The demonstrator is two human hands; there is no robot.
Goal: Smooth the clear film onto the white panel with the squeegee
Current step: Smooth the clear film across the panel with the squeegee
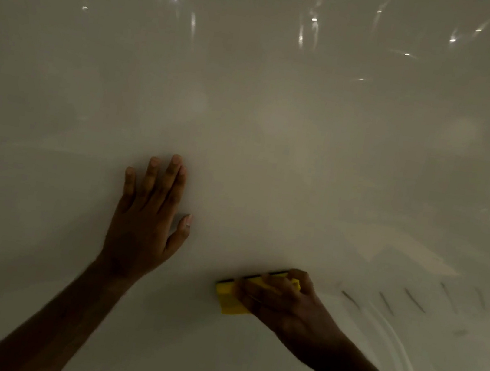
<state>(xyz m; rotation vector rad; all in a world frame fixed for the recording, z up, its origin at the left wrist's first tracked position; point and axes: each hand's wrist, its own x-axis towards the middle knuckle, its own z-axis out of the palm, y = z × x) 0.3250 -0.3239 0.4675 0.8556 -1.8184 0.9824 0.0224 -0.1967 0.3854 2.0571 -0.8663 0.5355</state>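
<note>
The glossy white panel (278, 126) fills the whole view, with the clear film on it showing only as reflections and faint streaks. My left hand (149, 218) lies flat on the panel left of centre, fingers spread and pointing up. My right hand (289, 303) grips a yellow squeegee (228, 299) with a dark blade edge along its top, pressed against the panel low and right of centre. The fingers cover most of the squeegee's right half.
Several short dark creases (414, 301) and curved streaks (391, 344) mark the film to the right of the squeegee. Bright light reflections (313, 20) dot the upper panel. A paler patch (411, 254) shows at the right.
</note>
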